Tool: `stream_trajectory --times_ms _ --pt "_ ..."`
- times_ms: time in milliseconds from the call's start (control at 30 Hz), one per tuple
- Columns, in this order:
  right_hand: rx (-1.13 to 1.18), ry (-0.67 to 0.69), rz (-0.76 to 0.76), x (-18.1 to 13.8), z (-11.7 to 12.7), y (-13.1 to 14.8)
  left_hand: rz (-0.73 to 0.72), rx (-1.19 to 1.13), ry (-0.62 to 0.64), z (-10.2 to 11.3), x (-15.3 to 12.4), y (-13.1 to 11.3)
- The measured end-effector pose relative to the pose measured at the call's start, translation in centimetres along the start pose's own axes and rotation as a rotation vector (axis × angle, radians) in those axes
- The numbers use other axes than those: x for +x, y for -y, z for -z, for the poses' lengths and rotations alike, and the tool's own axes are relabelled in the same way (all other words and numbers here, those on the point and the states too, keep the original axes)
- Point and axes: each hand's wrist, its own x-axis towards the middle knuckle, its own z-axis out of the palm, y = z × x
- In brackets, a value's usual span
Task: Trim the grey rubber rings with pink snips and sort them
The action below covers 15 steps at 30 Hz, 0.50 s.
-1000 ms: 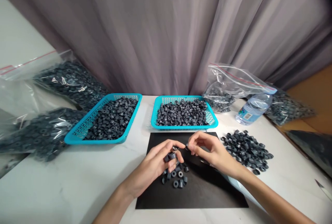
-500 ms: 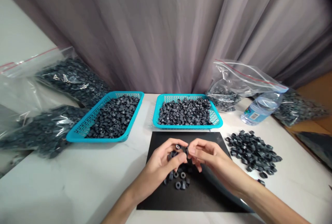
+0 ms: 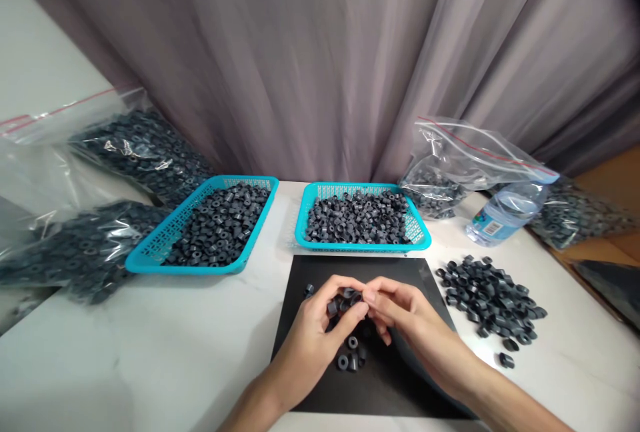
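Note:
My left hand (image 3: 327, 335) is closed around several small dark grey plastic rings (image 3: 341, 303), which show between its thumb and forefinger. Against those fingertips, my right hand (image 3: 407, 312) pinches with thumb and forefinger at a small dark grey ring (image 3: 355, 299), partly hidden by the fingers. Both hands are over a black mat (image 3: 390, 392). More rings (image 3: 343, 362) lie on the mat just below my left hand, some showing a hollow centre. A single ring (image 3: 309, 291) sits by itself to the left of my left knuckles.
Two blue baskets (image 3: 245, 260) (image 3: 363, 247) of similar pieces stand behind the mat. A loose pile of dark caps (image 3: 493, 299) spreads on the white table (image 3: 175, 352) at right. Plastic bags of pieces (image 3: 145, 145) (image 3: 435, 185) and a water bottle (image 3: 505, 215) flank the baskets.
My hands have moved slightly down and closer together, fingertips now meeting. The lone ring left of my left hand has come into sight on the mat.

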Motion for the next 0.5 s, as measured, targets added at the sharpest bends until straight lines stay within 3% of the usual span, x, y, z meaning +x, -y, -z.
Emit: stream_trajectory --times_ms 100,167,267,400,500 --pt "-0.112 -0.040 0.055 -0.1 0.5 -0.4 0.022 0.037 -0.032 0.3 0.1 -0.2" --pt "-0.304 -0.104 0.143 -0.5 1.7 -1.1 0.038 0.056 -0.066 0.6 0.2 -0.2" --pt "-0.710 -0.231 0.388 -1.6 4.6 -2.5 0.055 0.070 -0.100 0.6 0.3 0.2" --pt "-1.179 -0.311 0.851 -2.4 8.2 -4.7 0.083 -0.017 -0.090 0.5 0.6 1.7" --pt "-1.269 -0.400 0.922 -1.7 8.9 -5.9 0.165 -0.166 -0.034 0.8 1.2 2.4"
